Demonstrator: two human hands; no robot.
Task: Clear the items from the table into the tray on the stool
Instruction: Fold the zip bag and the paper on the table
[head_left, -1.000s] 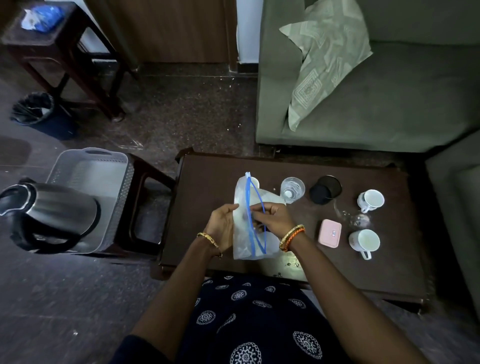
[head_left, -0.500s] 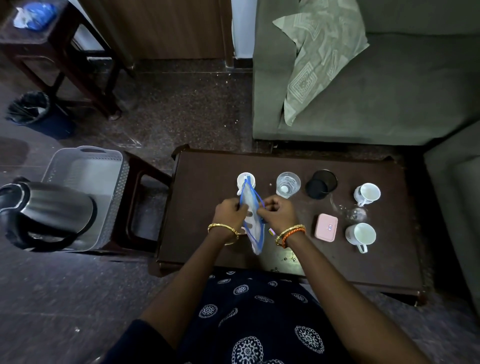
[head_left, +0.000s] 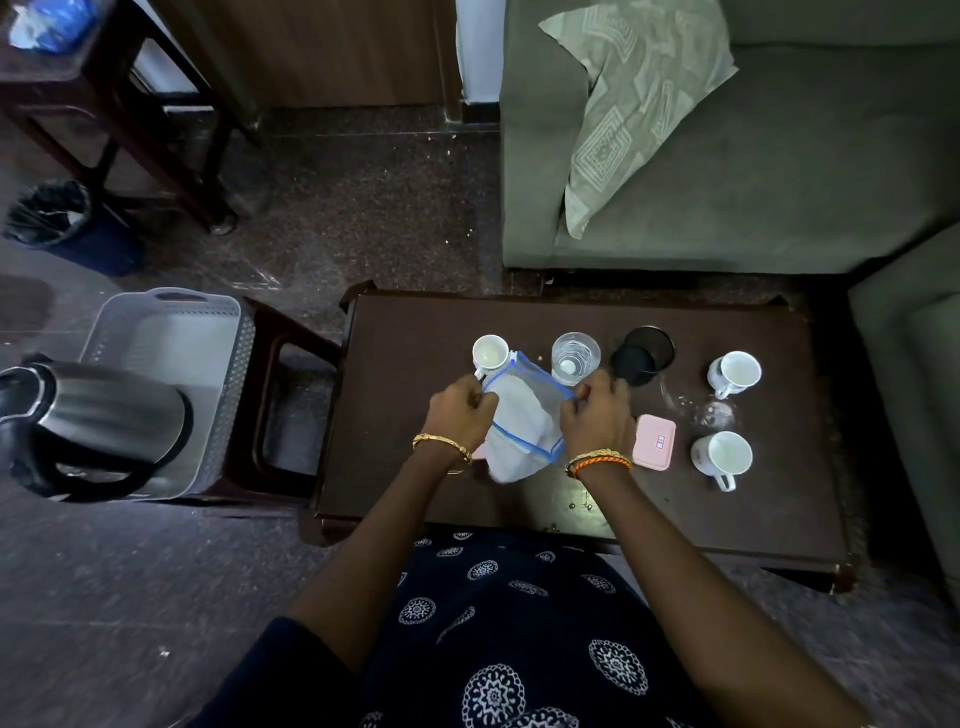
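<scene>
I see both hands over the middle of the dark table (head_left: 405, 415), stretching a clear plastic bag (head_left: 522, 426) between them. The bag is translucent white with a blue strip running round its open mouth, and it hangs limp toward the near edge. The left hand (head_left: 460, 413) has its grip clamped on the bag's left rim, fingers curled; the right hand (head_left: 595, 415) pinches the right rim the same way.

Just above the bag in the frame stands a white cup (head_left: 490, 352), with a clear glass (head_left: 575, 357) beside it and a black round container (head_left: 644, 354) further right. A pink case (head_left: 655, 441) lies just right of the right hand. Two more white mugs (head_left: 733, 373) sit toward the right end of the table, the nearer mug (head_left: 722, 456) below the other.

At centre left, a grey perforated tray (head_left: 156, 338) rests on the stool (head_left: 291, 405), with a steel kettle (head_left: 104, 415) lying across it.
</scene>
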